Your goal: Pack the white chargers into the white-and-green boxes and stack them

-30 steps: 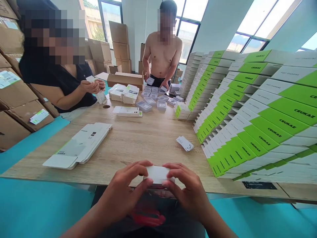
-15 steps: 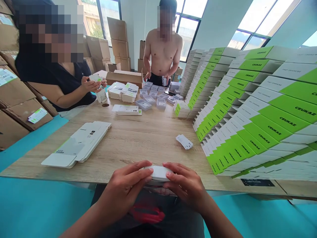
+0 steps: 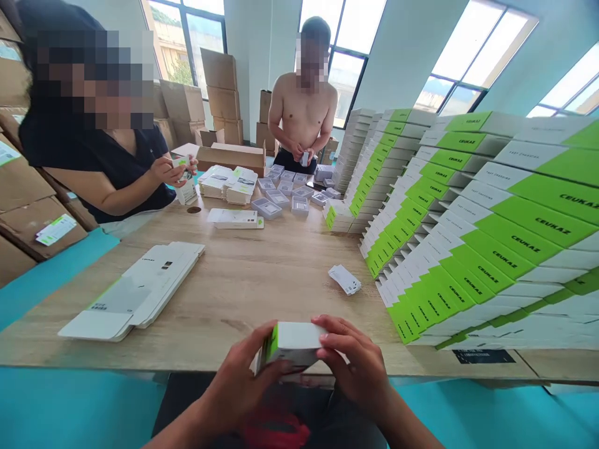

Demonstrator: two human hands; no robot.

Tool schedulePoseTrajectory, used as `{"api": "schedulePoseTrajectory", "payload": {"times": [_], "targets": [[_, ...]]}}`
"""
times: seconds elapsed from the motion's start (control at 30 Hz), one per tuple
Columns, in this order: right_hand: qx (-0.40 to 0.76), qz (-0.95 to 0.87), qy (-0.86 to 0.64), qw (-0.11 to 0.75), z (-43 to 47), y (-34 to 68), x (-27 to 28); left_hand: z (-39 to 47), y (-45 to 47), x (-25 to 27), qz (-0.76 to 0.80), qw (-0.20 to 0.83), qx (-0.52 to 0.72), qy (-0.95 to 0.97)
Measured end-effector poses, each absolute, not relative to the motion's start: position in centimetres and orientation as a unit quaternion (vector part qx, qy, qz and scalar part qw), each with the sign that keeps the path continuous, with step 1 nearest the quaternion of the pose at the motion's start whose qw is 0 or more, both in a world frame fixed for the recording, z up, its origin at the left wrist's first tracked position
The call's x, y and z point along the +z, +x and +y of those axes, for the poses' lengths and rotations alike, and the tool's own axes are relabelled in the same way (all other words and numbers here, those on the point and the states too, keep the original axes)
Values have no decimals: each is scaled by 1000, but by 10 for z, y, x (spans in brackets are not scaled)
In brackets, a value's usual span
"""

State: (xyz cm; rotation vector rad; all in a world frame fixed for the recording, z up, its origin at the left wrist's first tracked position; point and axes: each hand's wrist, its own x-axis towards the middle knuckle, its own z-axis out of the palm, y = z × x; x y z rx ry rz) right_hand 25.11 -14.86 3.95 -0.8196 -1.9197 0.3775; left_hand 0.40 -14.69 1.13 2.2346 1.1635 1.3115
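Note:
A small white and green carton [image 3: 299, 335] is held between my two hands at the front edge of the wooden table [image 3: 262, 268]. My left hand [image 3: 248, 368] grips its left end, thumb on the near side and fingers behind. My right hand [image 3: 353, 352] has its fingers and thumb pressed to the right end. The carton's top face is toward me and looks closed; its underside is partly hidden. Beyond my right hand lies a small stack of printed cards [image 3: 345, 279]. To the left rests a pile of flattened cartons [image 3: 140, 287].
Tall stacks of white and green boxes [image 3: 468, 249] line the right side. Clear plastic trays [image 3: 278, 198] and stacked flat cartons [image 3: 229, 183] sit at the back. Two people work across the table, a person at left [image 3: 93, 156] and a bare-chested person [image 3: 303, 118] opposite.
My hands have turned the carton so its green end and larger white face show. The person opposite has brought both hands together around a small item. The view has tilted slightly upward.

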Motion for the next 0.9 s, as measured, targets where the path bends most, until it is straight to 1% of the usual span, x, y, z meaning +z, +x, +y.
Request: {"api": "schedulePoseTrajectory", "payload": {"times": [0.07, 0.13, 0.17, 0.23, 0.3, 0.33, 0.4, 0.43, 0.5, 0.57, 0.7, 0.8, 0.9], "targets": [[240, -753, -389, 473, -145, 256, 54, -133, 8, 29, 351, 76, 449, 818], [279, -746, -443, 412, -135, 255, 71, -110, 9, 49, 251, -20, 424, 870], [281, -752, -468, 369, -127, 253, 78, -96, 11, 56, 212, -61, 407, 887], [271, -760, -513, 294, -99, 245, 86, -65, 14, 60, 188, -117, 392, 893], [221, -760, -553, 260, -55, 239, 83, -34, 18, 44, 220, -136, 415, 872], [172, -757, -576, 254, -27, 239, 79, -21, 20, 31, 252, -133, 433, 855], [10, -730, -642, 235, 36, 245, 72, 0, 21, 0, 315, -82, 445, 834], [-28, -706, -669, 229, 68, 253, 71, 7, 21, -15, 337, -40, 433, 835], [-64, -667, -708, 222, 127, 272, 72, 14, 19, -38, 352, 44, 390, 850], [-88, -637, -736, 213, 171, 293, 78, 15, 17, -50, 352, 96, 356, 860], [-130, -640, -729, 203, 214, 307, 76, 12, 21, -47, 349, 124, 334, 867], [-118, -722, -656, 185, 220, 273, 46, 11, 30, -41, 337, 134, 316, 877], [-46, -831, -536, 140, 212, 208, 6, 11, 37, -43, 324, 104, 326, 882]]}}
